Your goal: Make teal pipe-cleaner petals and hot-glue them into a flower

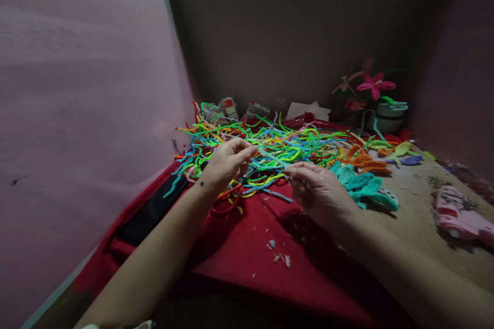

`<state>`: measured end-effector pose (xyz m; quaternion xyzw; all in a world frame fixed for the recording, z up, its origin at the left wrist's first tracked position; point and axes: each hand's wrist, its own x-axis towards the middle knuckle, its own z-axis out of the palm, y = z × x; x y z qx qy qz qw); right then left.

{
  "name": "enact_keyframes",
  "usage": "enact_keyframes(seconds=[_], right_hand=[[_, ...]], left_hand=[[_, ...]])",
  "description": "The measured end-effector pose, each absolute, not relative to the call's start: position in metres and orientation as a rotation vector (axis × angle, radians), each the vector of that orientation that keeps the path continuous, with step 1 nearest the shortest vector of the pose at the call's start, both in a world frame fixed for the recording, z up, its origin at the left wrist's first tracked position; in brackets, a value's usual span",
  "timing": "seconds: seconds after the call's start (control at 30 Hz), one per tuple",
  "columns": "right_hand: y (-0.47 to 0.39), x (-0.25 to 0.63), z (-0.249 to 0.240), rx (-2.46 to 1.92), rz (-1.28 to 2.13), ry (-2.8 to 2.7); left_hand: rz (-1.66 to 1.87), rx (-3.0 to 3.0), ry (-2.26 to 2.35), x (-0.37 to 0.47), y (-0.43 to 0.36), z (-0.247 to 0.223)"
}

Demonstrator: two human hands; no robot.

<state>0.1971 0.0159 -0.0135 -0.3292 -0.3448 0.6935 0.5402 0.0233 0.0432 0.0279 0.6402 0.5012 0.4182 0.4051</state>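
A pale blue-green pipe cleaner [272,157] stretches between my two hands, above a tangled heap of pipe cleaners [303,145] in many colours. My left hand [230,160] pinches its far left end between thumb and fingers. The other end is in the closed fingertips of my right hand [318,190]. Just right of that hand lie turquoise fuzzy petals [360,185], with orange petals [363,160] behind them. A dark, shiny object under my left fingers is too hidden to name.
Small fluff scraps [285,259] dot the red cloth [239,247]. A black flat object [152,211] lies at left by the pink wall [85,87]. At right are a pink glue gun [461,213] and a pot [390,115] near a pink fuzzy flower [376,85].
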Motion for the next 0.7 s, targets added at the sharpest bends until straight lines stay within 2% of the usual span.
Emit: enact_keyframes(seconds=[0.13,0.23,0.3,0.43,0.7], right_hand=[[0.017,0.208,-0.02,-0.786,1.645,-0.78],[0.017,0.21,-0.023,-0.772,1.645,-0.776],[0.017,0.209,-0.023,-0.746,1.638,-0.777],[0.019,0.208,-0.023,-0.703,1.629,-0.736],[0.023,0.212,-0.027,-0.681,1.707,-0.69]], left_hand=[[0.541,2.144,1.66,-0.008,0.026,0.026],[0.088,2.446,1.943,-0.02,0.014,0.007],[-0.085,2.515,2.047,-0.024,0.011,-0.006],[-0.154,2.455,2.062,-0.032,0.014,-0.016],[-0.188,2.483,1.948,-0.048,0.012,0.003]])
